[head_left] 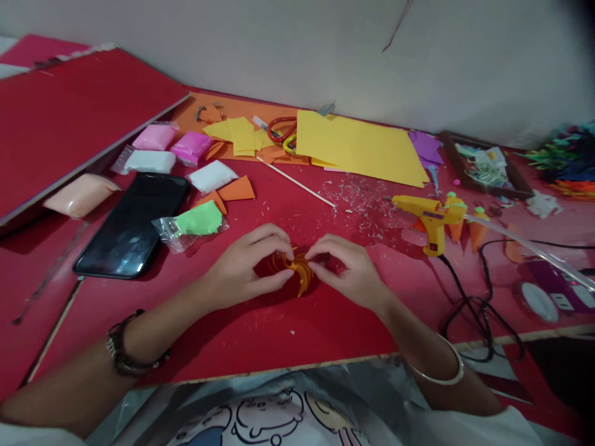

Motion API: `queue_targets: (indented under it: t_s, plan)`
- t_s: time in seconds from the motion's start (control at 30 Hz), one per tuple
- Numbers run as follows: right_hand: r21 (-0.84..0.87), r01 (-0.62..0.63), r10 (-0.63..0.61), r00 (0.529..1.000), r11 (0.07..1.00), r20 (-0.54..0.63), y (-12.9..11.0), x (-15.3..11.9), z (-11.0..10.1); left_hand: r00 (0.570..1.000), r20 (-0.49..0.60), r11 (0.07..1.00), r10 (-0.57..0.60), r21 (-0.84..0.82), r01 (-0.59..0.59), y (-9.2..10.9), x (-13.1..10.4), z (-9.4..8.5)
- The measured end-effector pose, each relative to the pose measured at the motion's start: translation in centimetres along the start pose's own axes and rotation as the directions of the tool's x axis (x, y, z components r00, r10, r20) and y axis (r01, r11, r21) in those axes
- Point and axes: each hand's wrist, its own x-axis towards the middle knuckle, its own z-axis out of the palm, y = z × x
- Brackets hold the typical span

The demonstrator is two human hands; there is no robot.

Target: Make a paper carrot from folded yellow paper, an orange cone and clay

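A small orange piece with curved, petal-like strips (303, 272) is between my hands, just above the red table (297, 337). My left hand (253, 263) pinches its left side between thumb and fingertips. From the right, my right hand (348, 269) pinches the edge of a strip. The strips fan out and curl around a small middle, and part of the piece is hidden behind my left fingers.
Left of my hands are a black phone (132, 226), a green clay packet (199, 220) and other clay packets. Yellow sheets (357, 145), scissors (281, 130) and a thin stick (297, 181) lie behind. A yellow glue gun (432, 217) with a looping black cord (483, 303) is right.
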Motion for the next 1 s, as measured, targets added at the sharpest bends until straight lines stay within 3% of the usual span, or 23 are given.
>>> queue_targets:
  t_s: [0.13,0.33,0.47,0.7,1.0]
  plan:
    - [-0.02,0.007,-0.007,1.0,1.0,-0.007,0.0,0.0,0.0,0.996,-0.01,0.987,0.09,0.132,-0.088,-0.2,-0.2,0.2]
    - [-0.067,-0.019,0.02,1.0,0.998,0.011,0.1,0.0,0.4,0.999,-0.003,0.987,0.04,0.158,-0.038,-0.4,-0.1,0.3]
    - [-0.078,-0.008,0.009,1.0,0.997,0.01,0.2,-0.1,0.8,0.997,0.012,0.982,0.081,0.172,-0.082,-0.3,-0.1,0.2]
    - [-0.091,0.02,-0.021,1.0,0.996,-0.011,0.3,-0.1,0.7,0.974,-0.1,0.938,0.205,0.305,-0.166,-0.6,-0.3,0.5]
    - [-0.141,-0.002,0.001,1.0,0.99,-0.008,0.3,-0.1,0.9,0.962,-0.051,0.907,0.267,0.351,-0.233,-1.1,-0.4,0.3]
